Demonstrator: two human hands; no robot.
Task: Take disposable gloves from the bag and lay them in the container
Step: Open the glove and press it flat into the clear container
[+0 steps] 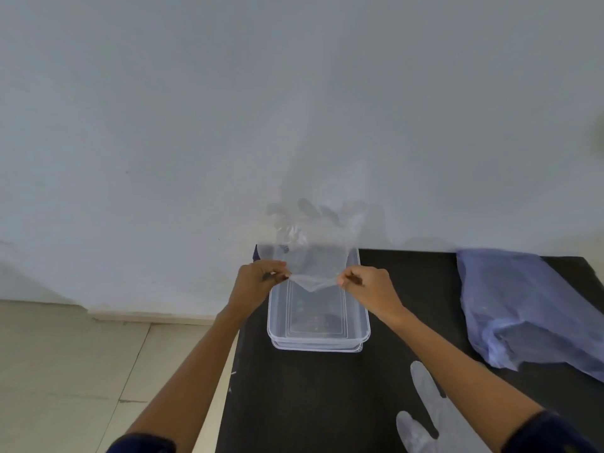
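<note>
Here both arms reach forward, left hand and right hand pinching a glove above the container.

I see the container on the table, at its far left by the wall. My hands, left and right, hold a glove above it. The bag lies to the right. Another glove lies on the table's near side, under my right arm.
</note>
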